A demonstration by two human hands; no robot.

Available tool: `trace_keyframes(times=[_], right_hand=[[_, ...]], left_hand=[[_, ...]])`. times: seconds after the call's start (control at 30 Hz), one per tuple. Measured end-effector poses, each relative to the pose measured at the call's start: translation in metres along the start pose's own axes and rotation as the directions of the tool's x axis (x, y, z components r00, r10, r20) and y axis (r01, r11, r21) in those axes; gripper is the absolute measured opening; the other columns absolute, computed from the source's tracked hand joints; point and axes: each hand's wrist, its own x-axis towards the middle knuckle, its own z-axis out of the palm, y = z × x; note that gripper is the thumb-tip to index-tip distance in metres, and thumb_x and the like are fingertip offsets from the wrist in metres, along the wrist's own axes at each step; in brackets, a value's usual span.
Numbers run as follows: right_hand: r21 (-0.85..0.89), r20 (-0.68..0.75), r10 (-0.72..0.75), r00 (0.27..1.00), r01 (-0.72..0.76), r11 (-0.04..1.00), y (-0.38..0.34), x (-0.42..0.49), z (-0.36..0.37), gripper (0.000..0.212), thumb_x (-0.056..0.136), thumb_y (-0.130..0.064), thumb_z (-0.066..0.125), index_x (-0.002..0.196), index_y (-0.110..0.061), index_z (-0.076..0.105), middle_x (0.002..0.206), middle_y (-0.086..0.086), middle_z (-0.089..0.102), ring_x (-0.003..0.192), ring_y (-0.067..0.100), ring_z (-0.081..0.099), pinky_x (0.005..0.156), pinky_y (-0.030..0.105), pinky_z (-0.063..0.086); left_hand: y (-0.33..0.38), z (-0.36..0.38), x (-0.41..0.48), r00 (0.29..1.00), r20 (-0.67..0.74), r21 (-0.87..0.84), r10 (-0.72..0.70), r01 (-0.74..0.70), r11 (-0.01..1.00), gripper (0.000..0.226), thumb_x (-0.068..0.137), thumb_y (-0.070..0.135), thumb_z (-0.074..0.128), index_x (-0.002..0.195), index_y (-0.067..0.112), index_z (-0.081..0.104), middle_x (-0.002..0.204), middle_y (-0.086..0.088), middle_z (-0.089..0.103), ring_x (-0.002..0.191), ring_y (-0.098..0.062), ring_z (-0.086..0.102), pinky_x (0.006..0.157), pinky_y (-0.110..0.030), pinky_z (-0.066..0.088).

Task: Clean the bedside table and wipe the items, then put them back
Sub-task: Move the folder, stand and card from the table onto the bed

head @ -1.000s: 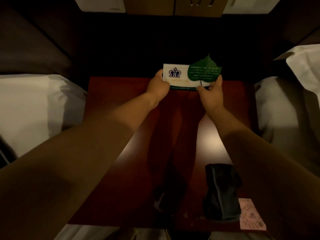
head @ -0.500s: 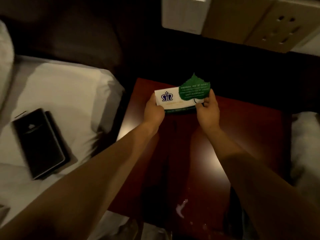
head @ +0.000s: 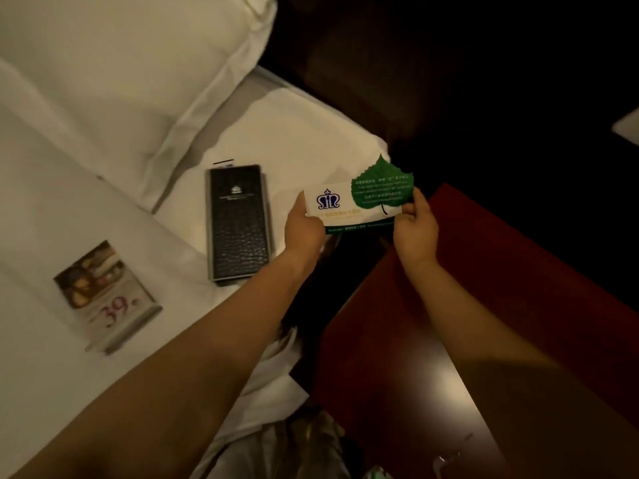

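Both hands hold a small stack of cards in the air over the gap between the bed and the bedside table (head: pixel 518 305). The stack is a white card with a blue crown logo (head: pixel 332 203) and a green leaf-shaped card (head: pixel 382 186) on top of it. My left hand (head: pixel 304 229) grips the white card's left end. My right hand (head: pixel 415 226) pinches the right end under the leaf. The table is dark red, glossy wood at the right.
On the white bed (head: pixel 103 236) at the left lie a black leather folder (head: pixel 238 223) and an acrylic stand with a "39" price card (head: pixel 107 299). A white pillow (head: pixel 121 70) sits above them. A dark headboard fills the top right.
The hands carried the cards from over the table's back edge leftward to the bed's edge. The view swung left, so the folder and price stand came into sight.
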Motion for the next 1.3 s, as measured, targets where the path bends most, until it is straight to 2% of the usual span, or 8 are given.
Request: trace_keyframes(times=[0.13,0.33,0.53,0.67,0.73,0.97,1.13,1.3], right_hand=[[0.001,0.100,-0.026,0.995,0.026,1.000,-0.028,-0.015,0.051,0.057,0.086,0.002,0.038,0.139,-0.020,0.043,0.084,-0.005,0.054,0.070,0.009,0.051,0.064,0.019,0.038],[0.009,0.238,-0.100,0.966,0.101,0.995,-0.060,-0.041,0.117,0.055,0.085,0.004,0.039,0.133,-0.020,0.049,0.088,0.000,0.058,0.072,0.008,0.052,0.059,0.009,0.037],[-0.008,0.348,-0.118,0.930,0.129,0.992,-0.073,-0.064,0.174,0.052,0.086,0.003,0.039,0.130,-0.023,0.051,0.078,-0.010,0.054,0.069,0.001,0.051,0.054,-0.004,0.038],[-0.009,0.406,-0.121,0.906,0.136,0.991,-0.080,-0.078,0.202,0.052,0.085,0.004,0.037,0.125,-0.025,0.053,0.075,-0.013,0.053,0.068,0.003,0.049,0.059,0.000,0.039],[0.000,0.433,-0.124,0.893,0.138,0.990,-0.082,-0.084,0.213,0.052,0.085,0.004,0.037,0.121,-0.029,0.054,0.079,-0.009,0.056,0.072,0.007,0.052,0.068,0.010,0.044],[-0.031,0.482,-0.098,0.871,0.129,0.991,-0.086,-0.094,0.247,0.049,0.085,0.005,0.039,0.122,-0.024,0.053,0.082,0.001,0.055,0.076,0.011,0.051,0.071,0.019,0.043],[-0.110,0.512,-0.048,0.858,0.121,0.986,-0.086,-0.093,0.265,0.038,0.086,0.003,0.042,0.118,-0.012,0.056,0.070,-0.008,0.049,0.065,0.004,0.046,0.063,0.017,0.040],[-0.209,0.529,0.000,0.849,0.130,0.969,-0.089,-0.091,0.278,0.027,0.089,-0.002,0.043,0.114,-0.002,0.054,0.078,-0.001,0.053,0.078,0.014,0.051,0.058,0.016,0.039]], left_hand=[[0.008,-0.057,0.004,0.997,-0.068,-0.128,-0.039,0.030,0.991,0.066,0.081,-0.022,0.026,0.132,0.010,0.051,0.124,-0.013,0.062,0.110,-0.025,0.060,0.095,-0.037,0.053],[0.008,-0.130,0.005,0.968,-0.219,-0.238,-0.121,0.067,0.969,0.062,0.081,-0.016,0.032,0.125,0.018,0.057,0.116,-0.011,0.067,0.106,-0.029,0.064,0.091,-0.046,0.055],[0.001,-0.188,0.008,0.944,-0.299,-0.281,-0.136,0.049,0.958,0.062,0.080,-0.019,0.027,0.123,0.014,0.057,0.109,-0.006,0.066,0.098,-0.018,0.063,0.073,-0.021,0.058],[-0.005,-0.219,0.014,0.925,-0.350,-0.243,-0.146,0.061,0.968,0.063,0.079,-0.020,0.025,0.125,0.011,0.055,0.120,-0.013,0.064,0.109,-0.025,0.060,0.091,-0.036,0.054],[-0.007,-0.231,0.016,0.921,-0.357,-0.247,-0.156,0.068,0.967,0.060,0.080,-0.020,0.027,0.125,0.009,0.055,0.118,-0.013,0.064,0.109,-0.026,0.061,0.091,-0.039,0.055],[-0.008,-0.260,0.021,0.896,-0.386,-0.292,-0.218,0.105,0.951,0.057,0.080,-0.020,0.024,0.111,0.018,0.054,0.084,0.006,0.060,0.077,-0.006,0.058,0.053,-0.009,0.053],[-0.008,-0.272,0.023,0.904,-0.366,-0.284,-0.219,0.116,0.952,0.056,0.078,-0.021,0.023,0.114,0.010,0.053,0.096,-0.006,0.061,0.088,-0.018,0.057,0.070,-0.022,0.052],[-0.007,-0.278,0.029,0.907,-0.354,-0.295,-0.229,0.124,0.947,0.058,0.079,-0.020,0.022,0.127,0.001,0.048,0.108,-0.015,0.058,0.094,-0.021,0.055,0.073,-0.022,0.050]])
